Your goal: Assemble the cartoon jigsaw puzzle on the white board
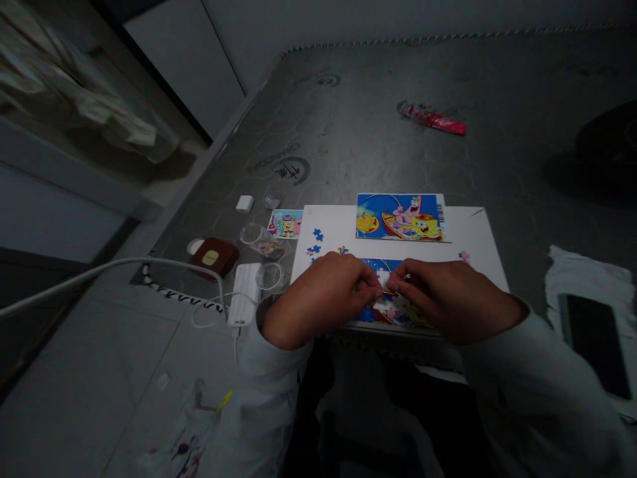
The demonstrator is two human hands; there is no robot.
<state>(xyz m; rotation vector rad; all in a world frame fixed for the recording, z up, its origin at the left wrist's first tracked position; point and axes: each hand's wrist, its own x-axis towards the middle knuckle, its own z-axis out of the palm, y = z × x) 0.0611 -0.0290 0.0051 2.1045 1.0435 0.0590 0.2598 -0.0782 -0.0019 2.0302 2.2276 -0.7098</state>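
Working at the near side of the white board, left hand and right hand curl close together (whether pinching anything, I cannot tell) over the gappy jigsaw puzzle. The SpongeBob picture card lies on the board's far side, perhaps for easy comparison.

From my end, the left hand and right hand cover much of the jigsaw puzzle at lower centre, and I can't tell what their fingertips pinch. The print on the red wrapper, upper right, is too small for me to read. The right edge cuts off a dark round object; the left edge crops the white cable and pale fabric. Clutter on the floor, lower left, blurs.
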